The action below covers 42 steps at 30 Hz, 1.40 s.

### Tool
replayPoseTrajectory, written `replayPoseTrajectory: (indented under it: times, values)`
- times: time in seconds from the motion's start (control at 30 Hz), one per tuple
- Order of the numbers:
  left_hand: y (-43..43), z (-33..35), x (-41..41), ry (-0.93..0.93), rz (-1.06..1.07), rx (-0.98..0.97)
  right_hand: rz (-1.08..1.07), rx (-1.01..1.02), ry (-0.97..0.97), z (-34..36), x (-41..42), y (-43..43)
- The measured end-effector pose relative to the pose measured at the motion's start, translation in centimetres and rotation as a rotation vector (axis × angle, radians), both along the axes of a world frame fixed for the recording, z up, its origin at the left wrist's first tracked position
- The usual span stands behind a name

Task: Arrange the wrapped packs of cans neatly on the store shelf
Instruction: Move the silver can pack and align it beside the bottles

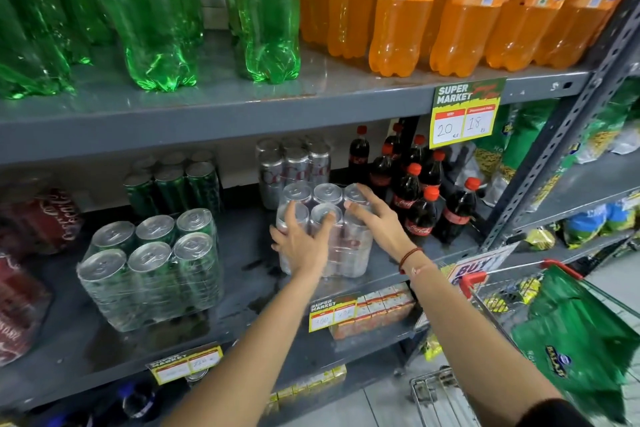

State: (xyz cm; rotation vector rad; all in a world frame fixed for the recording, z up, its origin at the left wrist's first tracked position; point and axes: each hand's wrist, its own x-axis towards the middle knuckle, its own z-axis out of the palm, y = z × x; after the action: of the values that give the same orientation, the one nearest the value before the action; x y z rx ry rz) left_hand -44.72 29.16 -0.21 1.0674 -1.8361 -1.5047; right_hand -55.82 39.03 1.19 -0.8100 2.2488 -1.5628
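the silver pack (323, 229), six cans under clear wrap, stands upright on the middle shelf (242, 246), near its front edge, in front of a second silver pack (294, 166) further back and just beside the cola bottles (419, 198) on its right. your left hand (303, 246) lies flat against the pack's near face, fingers spread up over the can tops, not curled round anything. your right hand (374, 215) rests open on the top right cans, fingers extended; neither hand has closed on the pack. judged from its make-up, the pack will be heavy and stiff as a block, but the film is slick and will slip or stretch if you pull on it alone. take it low on both side faces with flat palms, or push it from the near face to slide it; do not lift by the wrap at the top. the shelf surface shows dark wet-looking patches near the pack, so expect uneven sliding. to the left, well apart, the green pack (152, 270) sits skewed to the shelf edge and another green pack (173, 180) stands behind it; red packs (38, 218) lie at the far left. mind the cola bottles when you square the silver pack, since they stand close enough to be knocked.
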Motion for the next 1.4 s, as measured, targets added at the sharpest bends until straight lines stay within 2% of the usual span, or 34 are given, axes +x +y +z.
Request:
replayPoseTrajectory:
  times: [0.13, 0.27, 0.43, 0.53, 0.6, 0.67, 0.77, 0.87, 0.97, 1.1, 1.2, 1.33, 1.4]
  values:
    - [-6.2, 0.2, -0.5, 0.008, -0.205, -0.050, -0.235, 0.206, 0.128, -0.4, 4.3, -0.7]
    - [-10.8, 0.8, -0.8, 0.036, -0.403, 0.048, -0.403, 0.292, 0.240, -0.5, 10.2, -2.3]
    - [-12.6, 1.5, -1.1, 0.008, -0.325, -0.118, -0.347, 0.292, 0.338, -0.9, 13.7, -2.9]
    - [-10.1, 1.4, 0.7, 0.071, -0.069, -0.127, -0.309, 0.116, 0.281, -1.0, 11.9, -2.2]
    - [-6.8, 0.7, 2.6, 0.122, 0.089, -0.128, -0.259, -0.026, 0.219, -0.7, 9.2, -2.1]
    - [-2.7, 0.0, 4.3, 0.169, 0.119, -0.091, -0.146, -0.051, 0.145, 0.0, 5.7, -2.6]
    - [2.3, -0.5, 4.5, 0.112, 0.057, 0.004, 0.086, 0.073, 0.080, 1.5, 1.1, -4.6]
    - [4.0, 0.0, 2.9, -0.049, 0.099, -0.058, 0.322, 0.178, 0.017, 2.1, -1.4, -6.7]
    - [3.9, 0.0, 1.6, -0.057, 0.169, -0.057, 0.446, 0.241, -0.012, 1.7, -2.2, -8.1]
    - [3.1, -0.6, 1.1, -0.065, 0.209, -0.077, 0.355, 0.173, 0.016, 1.0, -2.1, -8.3]
    - [0.9, -1.2, 1.3, -0.037, 0.153, -0.100, 0.194, 0.140, 0.051, 0.0, -1.9, -7.5]
    - [-4.1, -1.3, 2.4, 0.015, -0.110, -0.184, 0.035, 0.157, 0.124, -0.8, -1.9, -5.3]
    - [-7.0, -0.5, 2.5, -0.062, -0.279, -0.198, -0.026, 0.150, 0.127, -0.8, -1.7, -4.3]
